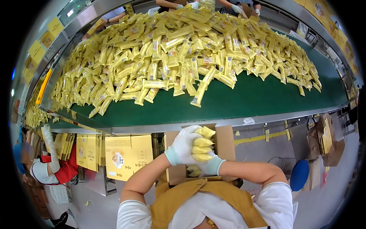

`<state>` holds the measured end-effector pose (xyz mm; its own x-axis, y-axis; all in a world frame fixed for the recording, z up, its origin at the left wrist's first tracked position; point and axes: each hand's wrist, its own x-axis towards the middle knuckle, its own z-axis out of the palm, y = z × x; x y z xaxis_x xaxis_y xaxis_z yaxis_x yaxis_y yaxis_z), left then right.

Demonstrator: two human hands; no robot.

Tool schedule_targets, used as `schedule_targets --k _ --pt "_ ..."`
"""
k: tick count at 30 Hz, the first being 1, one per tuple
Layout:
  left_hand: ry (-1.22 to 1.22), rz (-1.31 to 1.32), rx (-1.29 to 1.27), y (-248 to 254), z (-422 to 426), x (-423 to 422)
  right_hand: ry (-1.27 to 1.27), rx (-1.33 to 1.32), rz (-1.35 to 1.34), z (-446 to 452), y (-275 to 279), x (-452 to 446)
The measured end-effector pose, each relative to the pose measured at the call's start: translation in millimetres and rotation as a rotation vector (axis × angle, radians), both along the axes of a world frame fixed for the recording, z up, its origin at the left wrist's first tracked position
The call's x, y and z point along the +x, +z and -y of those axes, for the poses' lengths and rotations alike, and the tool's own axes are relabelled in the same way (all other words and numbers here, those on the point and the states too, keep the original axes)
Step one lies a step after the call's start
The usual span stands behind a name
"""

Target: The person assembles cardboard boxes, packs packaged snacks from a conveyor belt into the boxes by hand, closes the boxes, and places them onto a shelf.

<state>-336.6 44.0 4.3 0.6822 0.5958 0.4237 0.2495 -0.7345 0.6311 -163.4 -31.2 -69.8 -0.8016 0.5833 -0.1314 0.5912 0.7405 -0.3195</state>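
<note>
Several yellow snack packets (203,142) are stacked between my gloved hands, their crimped ends pointing right. My left hand (183,146) wraps around the left side of the stack. Below and to the right, my right hand (210,165) grips it from underneath; its fingers are partly hidden. Both hands are over an open cardboard box (225,142) with its flaps spread, in front of my body. More packets (193,170) show low inside the box, under my hands.
A large heap of yellow packets (171,53) covers much of the green conveyor belt (160,112). Flat printed yellow cartons (127,154) stand at the left. A blue stool (299,175) is at the right. Co-workers stand across the belt, and one in a red apron (68,173) is at the left.
</note>
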Motion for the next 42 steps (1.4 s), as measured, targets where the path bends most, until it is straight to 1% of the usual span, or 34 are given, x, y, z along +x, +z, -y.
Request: schedule_targets --k 2,3,4,6,7,8,10,11,14,15,18,19,21,22,23,24,25,26,27,28,29,30,31,32,33,34,35,36,38,39,42 --pt "0.023 -0.081 0.130 -3 0 6 -0.025 0.033 0.122 9 -1 -4" --pt "0.069 -0.143 0.064 -3 2 9 -0.022 0.045 0.179 15 -1 -3" --pt "0.091 -0.187 0.115 -4 5 12 -0.017 0.056 0.235 19 5 -3" --pt "0.139 -0.275 0.219 -4 12 17 -0.009 -0.010 0.215 22 21 0" --pt "0.140 -0.373 0.289 -10 14 17 -0.011 -0.048 0.212 23 28 0" --pt "0.160 -0.418 0.308 -15 15 18 -0.027 -0.094 0.221 26 28 -2" --pt "0.201 -0.507 0.346 -21 17 23 -0.058 -0.153 0.321 25 38 -5" --pt "0.193 -0.559 0.272 -13 20 24 -0.072 -0.168 0.409 25 48 -8" --pt "0.152 -0.756 0.248 -31 15 35 -0.102 -0.246 0.592 21 53 -22" --pt "0.115 -0.788 0.113 -35 15 35 -0.100 -0.279 0.616 18 57 -25" --pt "0.031 -0.808 0.037 -59 5 35 -0.071 -0.219 0.645 16 48 -29" --pt "-0.043 -0.881 -0.135 -42 -1 38 -0.047 -0.205 0.632 13 44 -28" --pt "-0.193 -0.929 -0.136 -32 -14 29 0.009 -0.208 0.584 3 35 -23" --pt "-0.268 -0.955 -0.134 -26 -22 21 0.042 -0.185 0.487 -8 44 -15" --pt "-0.366 -1.058 -0.154 -6 -31 14 0.079 -0.159 0.393 -18 54 -6" --pt "-0.470 -1.109 -0.285 44 -46 12 0.117 -0.350 0.412 -46 97 5" --pt "-0.537 -0.977 -0.453 63 -67 3 0.057 -0.575 0.256 -72 125 19" --pt "-0.599 -0.835 -0.619 74 -87 -9 -0.053 -0.640 0.003 -88 127 40" --pt "-0.489 -0.660 -0.682 80 -103 -22 -0.125 -0.715 -0.242 -110 135 59" --pt "-0.379 -0.481 -0.739 84 -117 -30 -0.233 -0.709 -0.356 -134 144 74" --pt "-0.201 -0.412 -0.719 81 -136 -28 -0.403 -0.778 -0.533 -154 150 83" --pt "-0.026 -0.339 -0.690 72 -155 -26 -0.612 -0.877 -0.621 -179 141 90" --pt "0.199 -0.299 -0.454 39 -178 -19 -0.729 -0.635 -0.572 -204 131 88" --pt "0.419 -0.252 -0.216 11 -197 -7 -0.720 -0.286 -0.587 -229 103 88" --pt "0.532 -0.396 -0.189 10 -209 9 -0.717 -0.157 -0.496 -250 88 85" --pt "0.643 -0.540 -0.162 11 -224 26 -0.720 -0.042 -0.313 -275 62 82" --pt "0.754 -0.685 -0.131 12 -238 38 -0.720 0.024 -0.185 -290 51 72" --pt "0.790 -0.712 -0.163 7 -251 42 -0.720 0.088 -0.059 -301 46 60" --pt "0.860 -0.767 -0.230 -16 -277 48 -0.794 0.064 0.016 -319 41 41" --pt "0.879 -0.764 -0.130 -29 -283 47 -0.831 0.047 0.055 -324 39 35" --pt "0.811 -0.794 -0.217 -34 -291 41 -0.851 0.078 0.045 -322 27 27"
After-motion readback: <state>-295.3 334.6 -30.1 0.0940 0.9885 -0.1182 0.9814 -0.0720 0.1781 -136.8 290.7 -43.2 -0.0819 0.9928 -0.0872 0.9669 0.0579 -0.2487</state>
